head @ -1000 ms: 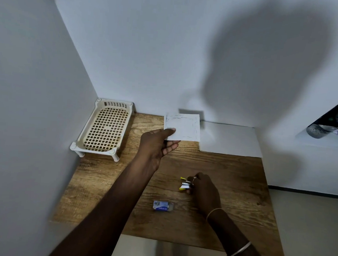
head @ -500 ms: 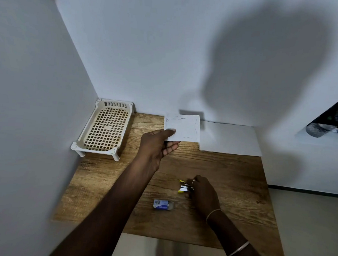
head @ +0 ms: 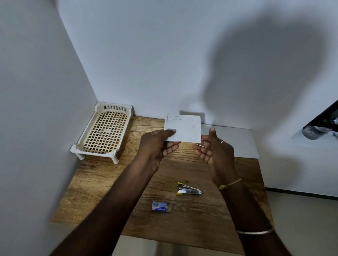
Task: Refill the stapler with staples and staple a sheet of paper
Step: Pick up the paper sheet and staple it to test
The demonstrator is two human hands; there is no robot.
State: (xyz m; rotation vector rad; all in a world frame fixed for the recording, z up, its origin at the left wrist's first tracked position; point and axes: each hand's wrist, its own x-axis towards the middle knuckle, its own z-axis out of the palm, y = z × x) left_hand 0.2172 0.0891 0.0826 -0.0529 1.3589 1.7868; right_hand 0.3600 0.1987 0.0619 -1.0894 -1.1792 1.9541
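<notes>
At centre frame, the right grip [head: 216,150], off the stapler [head: 189,190] now, spreads wide beside the paper [head: 186,129] the left grip [head: 157,147] pinches; stapling likely waits.

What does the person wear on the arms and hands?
No sleeves in view. Right hand: thin silver ring; yellowish string bracelet at the wrist; slim silver metal bangle higher up the forearm. Left hand: nothing worn that shows.
</notes>
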